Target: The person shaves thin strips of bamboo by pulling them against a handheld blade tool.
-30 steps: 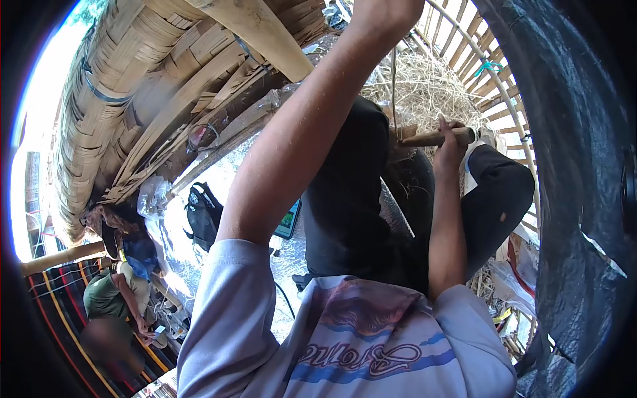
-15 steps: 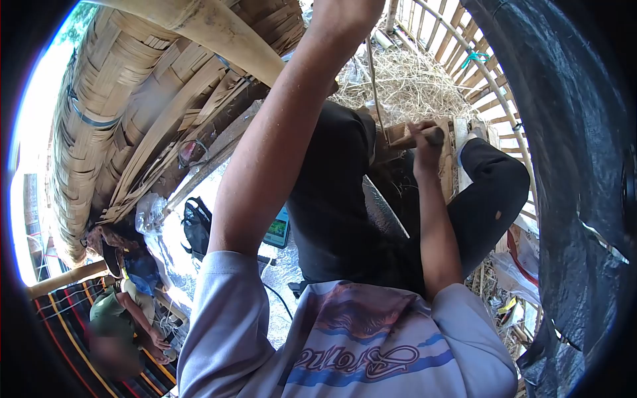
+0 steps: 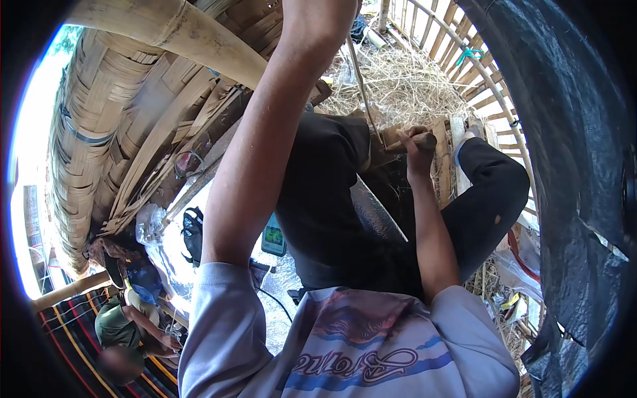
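My right hand (image 3: 419,147) is wrapped round a short, thick wooden handle (image 3: 428,141), between my legs. The handle's narrow end points left, towards a wooden block (image 3: 393,137). A thin stick or cord (image 3: 360,79) slants down from the top edge to the block, just left of the handle. My left arm reaches up across the view; only the base of my left hand (image 3: 324,14) shows at the top edge, its fingers cut off. Whether it holds the thin stick or cord is hidden. My knees, in black trousers, are on both sides of the block.
Dry straw (image 3: 411,83) lies beyond the block, beside a slatted bamboo wall (image 3: 488,79). Woven bamboo (image 3: 106,119) and a thick pole (image 3: 199,36) are on the left. A phone (image 3: 273,237) lies left of my legs. Another person (image 3: 119,325) sits at the lower left.
The view has shifted, so my arms and the block appear further left. My right hand is still closed round the handle, which now appears closer to the thin stick or cord.
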The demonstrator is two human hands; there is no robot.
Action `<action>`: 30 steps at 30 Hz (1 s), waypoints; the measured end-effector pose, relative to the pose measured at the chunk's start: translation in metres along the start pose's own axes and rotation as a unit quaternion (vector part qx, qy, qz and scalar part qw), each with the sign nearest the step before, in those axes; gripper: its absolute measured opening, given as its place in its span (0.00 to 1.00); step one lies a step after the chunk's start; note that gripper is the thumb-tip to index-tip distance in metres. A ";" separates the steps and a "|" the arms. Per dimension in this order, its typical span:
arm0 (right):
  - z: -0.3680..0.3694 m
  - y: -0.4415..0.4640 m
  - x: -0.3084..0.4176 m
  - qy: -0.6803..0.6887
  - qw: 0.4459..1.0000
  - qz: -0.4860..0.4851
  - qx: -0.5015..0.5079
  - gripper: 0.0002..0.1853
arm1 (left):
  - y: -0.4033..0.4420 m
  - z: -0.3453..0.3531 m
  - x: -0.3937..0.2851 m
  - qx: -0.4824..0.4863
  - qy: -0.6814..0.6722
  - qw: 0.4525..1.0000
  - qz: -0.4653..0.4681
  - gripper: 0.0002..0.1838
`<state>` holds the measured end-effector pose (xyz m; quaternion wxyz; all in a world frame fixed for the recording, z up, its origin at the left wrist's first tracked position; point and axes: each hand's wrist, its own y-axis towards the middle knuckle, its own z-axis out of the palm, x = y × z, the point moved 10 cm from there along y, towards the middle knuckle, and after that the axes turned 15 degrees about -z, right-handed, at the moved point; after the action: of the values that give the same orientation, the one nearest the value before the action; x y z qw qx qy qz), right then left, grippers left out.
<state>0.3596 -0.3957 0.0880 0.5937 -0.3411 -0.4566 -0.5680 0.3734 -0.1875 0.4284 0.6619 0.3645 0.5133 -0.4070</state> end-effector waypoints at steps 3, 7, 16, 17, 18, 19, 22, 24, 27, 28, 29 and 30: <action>-0.002 0.002 -0.008 -0.056 0.998 -0.022 0.006 0.10 | 0.002 0.003 -0.002 0.018 -0.027 0.999 0.014 0.25; -0.002 0.004 -0.009 -0.088 0.995 -0.017 0.034 0.08 | -0.002 0.008 -0.003 0.018 0.002 1.000 0.003 0.25; -0.032 -0.003 -0.039 -0.160 0.977 0.135 0.028 0.08 | -0.008 0.008 -0.003 0.019 0.005 1.000 0.001 0.25; -0.029 -0.003 -0.031 -0.165 0.974 0.150 0.029 0.08 | -0.009 0.007 -0.002 0.020 0.004 1.000 -0.002 0.25; -0.026 -0.002 -0.020 -0.163 0.975 0.147 0.029 0.08 | -0.009 0.006 -0.003 0.021 0.004 1.000 -0.005 0.25; -0.019 -0.001 0.002 -0.147 0.978 0.143 0.022 0.09 | -0.010 0.006 -0.004 0.022 0.005 1.000 -0.004 0.25; -0.001 0.008 0.058 -0.094 0.990 0.103 0.028 0.06 | -0.011 0.004 -0.004 0.031 -0.002 1.000 0.000 0.25; 0.002 0.011 0.069 -0.048 0.993 0.100 0.034 0.07 | -0.009 0.001 -0.005 0.020 -0.005 1.000 -0.006 0.25; -0.016 0.006 0.026 -0.075 0.994 0.070 0.023 0.06 | -0.006 -0.002 -0.004 0.024 -0.003 1.000 -0.002 0.25; -0.015 0.007 0.025 -0.112 0.992 0.043 0.026 0.06 | -0.005 -0.003 -0.004 0.022 -0.001 1.000 -0.007 0.25; -0.020 0.002 0.009 -0.099 0.990 0.104 0.006 0.07 | -0.005 -0.003 -0.003 0.021 0.000 1.000 -0.011 0.25; -0.023 0.001 0.005 -0.098 0.990 0.105 0.007 0.07 | -0.006 -0.002 -0.003 0.020 0.002 1.000 -0.012 0.25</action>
<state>0.3642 -0.4186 0.0853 0.6049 -0.4369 -0.4779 -0.4635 0.3670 -0.1873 0.4306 0.6486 0.3726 0.5103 -0.4244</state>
